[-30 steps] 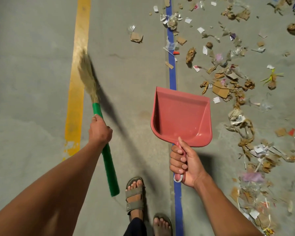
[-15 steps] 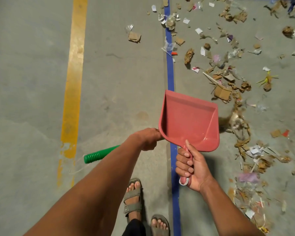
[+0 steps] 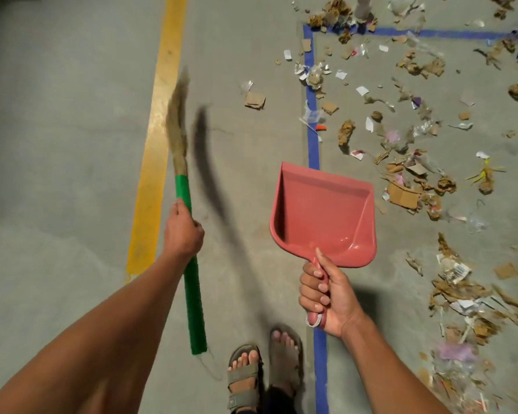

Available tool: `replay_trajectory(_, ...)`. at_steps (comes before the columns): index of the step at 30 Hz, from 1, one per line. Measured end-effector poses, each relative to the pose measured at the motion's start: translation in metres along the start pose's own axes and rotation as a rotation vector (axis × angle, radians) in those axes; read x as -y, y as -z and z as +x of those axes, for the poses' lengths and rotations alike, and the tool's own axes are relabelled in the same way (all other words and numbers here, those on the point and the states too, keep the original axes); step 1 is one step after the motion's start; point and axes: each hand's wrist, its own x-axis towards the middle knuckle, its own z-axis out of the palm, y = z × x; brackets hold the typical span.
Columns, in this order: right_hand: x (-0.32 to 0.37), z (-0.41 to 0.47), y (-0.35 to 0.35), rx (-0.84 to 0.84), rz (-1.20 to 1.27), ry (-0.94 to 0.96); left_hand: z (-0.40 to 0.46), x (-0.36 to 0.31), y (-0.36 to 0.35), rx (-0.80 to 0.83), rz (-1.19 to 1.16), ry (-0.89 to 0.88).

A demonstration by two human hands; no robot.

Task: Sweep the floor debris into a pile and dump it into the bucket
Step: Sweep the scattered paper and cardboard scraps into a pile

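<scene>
Head view: left hand (image 3: 182, 231) grips the green handle of a grass broom (image 3: 189, 264), its blurred bristles raised over the yellow floor stripe (image 3: 153, 162). Right hand (image 3: 326, 297) is wrapped around the handle of a red dustpan (image 3: 323, 210) held above blue tape (image 3: 313, 144). Cardboard and paper debris (image 3: 416, 162) lies scattered to the right.

A pink dustpan (image 3: 323, 210), a green-handled broom (image 3: 192, 288), yellow stripe (image 3: 156, 138) and blue tape (image 3: 313, 144) on grey floor (image 3: 57, 144).
</scene>
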Motion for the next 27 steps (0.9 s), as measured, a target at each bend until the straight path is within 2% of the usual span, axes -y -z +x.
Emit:
replay_trajectory(3, 0.003, 0.023, -0.005, 0.001, -0.024, -0.029, 0.032, 0.005, 0.012, 0.05, 0.017, 0.269)
replay_trajectory(6, 0.016, 0.047, -0.003, -0.006, -0.061, -0.058, 0.059, -0.002, 0.005, 0.222, 0.139, 0.317)
replay_trajectory(11, 0.064, 0.074, 0.007, 0.001, -0.053, -0.051, 0.071, -0.05, -0.05, 0.282, 0.239, 0.076)
replay_trajectory(13, 0.084, 0.076, 0.016, -0.009, -0.047, -0.04, 0.066, -0.076, -0.076, 0.367, 0.31, -0.115)
replay_trajectory(17, 0.119, 0.074, 0.037, -0.075, -0.038, -0.023, 0.059, -0.129, -0.112, 0.55, 0.575, -0.606)
replay_trajectory(20, 0.137, 0.072, 0.041, -0.112, -0.023, -0.001, 0.061, -0.16, -0.118, 0.613, 0.613, -0.838)
replay_trajectory(23, 0.146, 0.074, 0.033, -0.117, -0.014, 0.003, 0.067, -0.169, -0.112, 0.612, 0.607, -0.946)
replay_trajectory(27, 0.157, 0.081, 0.011, -0.087, 0.001, 0.002, 0.091, -0.152, -0.083, 0.527, 0.555, -0.859)
